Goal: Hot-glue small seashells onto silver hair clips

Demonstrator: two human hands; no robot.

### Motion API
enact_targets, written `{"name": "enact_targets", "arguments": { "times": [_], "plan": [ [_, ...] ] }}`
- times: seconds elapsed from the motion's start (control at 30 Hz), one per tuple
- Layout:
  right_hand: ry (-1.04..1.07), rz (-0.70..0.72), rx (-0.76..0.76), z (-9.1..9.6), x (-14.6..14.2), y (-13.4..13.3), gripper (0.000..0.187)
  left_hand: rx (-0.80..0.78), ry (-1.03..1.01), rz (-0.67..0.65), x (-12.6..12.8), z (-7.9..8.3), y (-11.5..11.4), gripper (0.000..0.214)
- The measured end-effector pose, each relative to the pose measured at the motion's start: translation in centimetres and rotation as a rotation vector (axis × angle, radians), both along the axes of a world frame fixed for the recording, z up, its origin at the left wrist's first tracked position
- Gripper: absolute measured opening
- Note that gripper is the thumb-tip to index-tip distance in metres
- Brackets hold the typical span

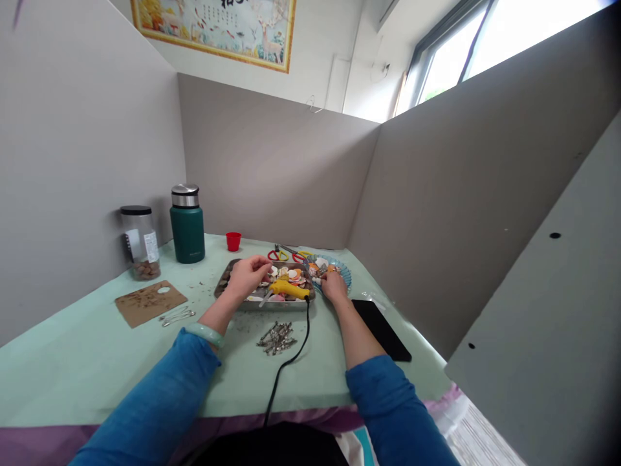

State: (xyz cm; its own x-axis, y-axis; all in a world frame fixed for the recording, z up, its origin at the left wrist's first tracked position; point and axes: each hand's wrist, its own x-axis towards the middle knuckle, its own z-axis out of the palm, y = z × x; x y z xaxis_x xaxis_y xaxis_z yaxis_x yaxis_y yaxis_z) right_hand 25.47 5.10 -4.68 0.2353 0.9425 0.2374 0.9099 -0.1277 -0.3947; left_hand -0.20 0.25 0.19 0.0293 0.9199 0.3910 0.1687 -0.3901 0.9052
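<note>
My left hand (249, 274) is over the left part of a metal tray (272, 307), its fingertips pressed together; anything between them is too small to make out. Small flat pieces in white, orange and pink fill much of the tray. A yellow hot glue gun (289, 289) rests across the tray's right front, nozzle to the left. My right hand (334, 286) reaches down into a blue scalloped plate (347, 274) holding more small pieces. Its fingers are curled together at the plate's near side, and what they grip is hidden.
In front of the tray lies a pile of metal clips (276, 338), beside the black cord (291, 361). Scissors (279, 254), a red cup (233, 241), a green bottle (187, 226), a jar (141, 243), cardboard (150, 303) and a black tablet-like slab (381, 329) surround them. Grey partitions (276, 162) enclose the table.
</note>
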Motion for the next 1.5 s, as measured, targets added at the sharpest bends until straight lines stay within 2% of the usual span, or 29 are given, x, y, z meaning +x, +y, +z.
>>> {"name": "enact_targets", "arguments": {
  "times": [0.27,0.43,0.63,0.73,0.87,1.0,1.1,1.2,1.5],
  "plan": [
    [-0.026,-0.042,0.005,0.6,0.4,-0.2,0.028,0.004,0.004,-0.005,0.0,-0.1,0.1,0.027],
    [-0.065,-0.020,-0.004,0.9,0.2,-0.6,0.027,0.011,-0.015,0.011,-0.4,-0.5,0.8,0.025],
    [-0.090,0.010,-0.022,0.7,0.0,-0.7,0.026,-0.017,-0.008,0.199,-2.1,-1.1,2.6,0.026],
    [-0.096,0.013,-0.007,0.9,-0.1,-0.7,0.029,-0.006,0.222,0.331,-2.8,-1.1,2.8,0.024],
    [-0.103,0.016,0.006,1.1,-0.3,-0.9,0.029,0.022,0.741,0.450,-3.1,-0.9,2.3,0.026],
    [-0.105,0.020,0.015,1.2,-0.5,-1.0,0.029,0.006,1.041,0.426,-3.2,-0.9,1.9,0.032],
    [-0.104,0.024,0.018,1.2,-0.6,-1.0,0.029,-0.042,1.151,0.290,-3.3,-1.1,2.1,0.033],
    [-0.105,0.027,0.021,1.2,-0.6,-1.1,0.029,-0.110,1.162,0.193,-3.3,-1.4,2.5,0.033],
    [-0.104,0.041,0.022,1.3,-0.7,-1.2,0.029,-0.059,0.864,0.208,-3.5,-1.9,3.1,0.022]
  ]
}}
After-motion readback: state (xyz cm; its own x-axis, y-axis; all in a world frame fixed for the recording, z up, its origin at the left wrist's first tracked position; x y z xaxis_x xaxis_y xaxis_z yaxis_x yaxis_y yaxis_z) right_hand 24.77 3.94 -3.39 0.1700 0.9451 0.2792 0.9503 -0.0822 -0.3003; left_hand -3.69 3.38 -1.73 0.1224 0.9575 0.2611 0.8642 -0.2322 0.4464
